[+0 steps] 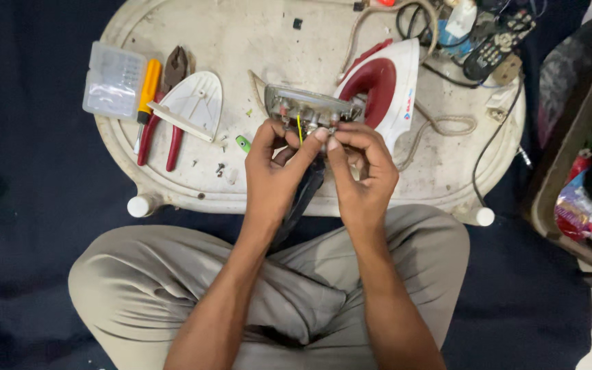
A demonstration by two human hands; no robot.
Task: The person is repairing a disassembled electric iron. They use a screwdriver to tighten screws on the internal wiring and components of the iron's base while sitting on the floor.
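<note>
Both hands, left hand and right hand, meet fingertip to fingertip, pinching the iron's metal base, which lies crosswise just beyond them above the tabletop.

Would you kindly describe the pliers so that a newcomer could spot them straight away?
Start at the white oval table and go to its left end, beside the clear plastic box. The pliers lie there between a yellow-handled screwdriver and a white iron-shaped cover. They alone have two red handles and dark metal jaws.

Pliers left of metal plate, iron housing right, on table
</note>
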